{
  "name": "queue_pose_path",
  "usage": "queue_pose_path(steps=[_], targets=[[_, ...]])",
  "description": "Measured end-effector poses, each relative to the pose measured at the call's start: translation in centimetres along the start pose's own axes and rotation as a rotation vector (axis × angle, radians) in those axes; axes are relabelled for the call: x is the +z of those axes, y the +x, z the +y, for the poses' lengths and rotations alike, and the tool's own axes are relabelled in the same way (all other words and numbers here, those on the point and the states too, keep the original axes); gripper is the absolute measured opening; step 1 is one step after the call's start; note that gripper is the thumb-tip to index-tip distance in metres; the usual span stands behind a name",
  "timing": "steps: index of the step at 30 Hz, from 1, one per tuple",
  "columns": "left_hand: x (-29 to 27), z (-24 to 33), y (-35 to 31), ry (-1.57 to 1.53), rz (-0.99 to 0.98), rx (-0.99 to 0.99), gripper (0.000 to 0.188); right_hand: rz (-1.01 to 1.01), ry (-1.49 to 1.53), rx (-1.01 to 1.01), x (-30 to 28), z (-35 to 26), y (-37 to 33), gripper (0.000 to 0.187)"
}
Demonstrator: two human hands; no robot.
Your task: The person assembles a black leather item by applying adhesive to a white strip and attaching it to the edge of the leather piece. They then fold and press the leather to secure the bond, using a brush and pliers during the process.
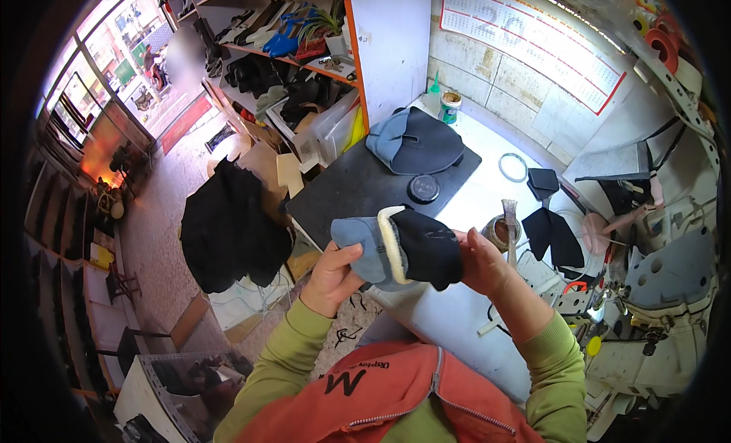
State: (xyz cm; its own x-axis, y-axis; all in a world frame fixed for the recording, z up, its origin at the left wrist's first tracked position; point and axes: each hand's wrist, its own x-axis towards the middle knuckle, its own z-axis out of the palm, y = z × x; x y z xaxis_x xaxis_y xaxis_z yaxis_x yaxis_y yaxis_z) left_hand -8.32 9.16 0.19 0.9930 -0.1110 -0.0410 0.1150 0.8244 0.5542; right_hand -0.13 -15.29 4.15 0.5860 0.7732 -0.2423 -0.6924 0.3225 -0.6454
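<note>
Between both hands, above the front edge of the worktable, I hold a folded blue-grey and black piece [362, 249] with a cream fleecy strip across its middle. It looks like a shoe upper, but its exact kind is unclear. My left hand [335, 275] is closed on the blue-grey end, thumb on top. My right hand [487, 264] grips the black end, its fingertips partly hidden behind it. Beyond them, another blue-grey and black piece [422, 142] lies on a black mat [335, 188], beside a round black tin [423, 188].
A jar [500, 231] with a brush [510, 215], black cut pieces [552, 237] and a ring [513, 167] lie on the right. A green-labelled pot [450, 106] stands by the wall. Machine parts [670, 275] crowd the far right; a shoe shelf [255, 51] stands back left.
</note>
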Motion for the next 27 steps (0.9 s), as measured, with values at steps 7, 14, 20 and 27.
queue_pose_path(steps=[7,14,20,27], targets=[[3.8,-0.3,-0.3,0.340,0.157,0.128,0.034,0.112,-0.125,-0.126,1.4,-2.2,0.6,0.014],[4.7,-2.8,-0.1,0.707,0.298,0.363,0.019,0.153,-0.202,-0.065,0.9,-2.4,0.9,0.029],[4.8,-3.0,-0.2,0.790,0.315,0.350,0.021,0.174,-0.369,0.048,2.8,-2.3,0.7,0.026],[4.6,-1.8,0.6,0.562,0.171,0.138,0.034,0.280,-0.419,0.089,1.6,-1.4,1.2,0.019]])
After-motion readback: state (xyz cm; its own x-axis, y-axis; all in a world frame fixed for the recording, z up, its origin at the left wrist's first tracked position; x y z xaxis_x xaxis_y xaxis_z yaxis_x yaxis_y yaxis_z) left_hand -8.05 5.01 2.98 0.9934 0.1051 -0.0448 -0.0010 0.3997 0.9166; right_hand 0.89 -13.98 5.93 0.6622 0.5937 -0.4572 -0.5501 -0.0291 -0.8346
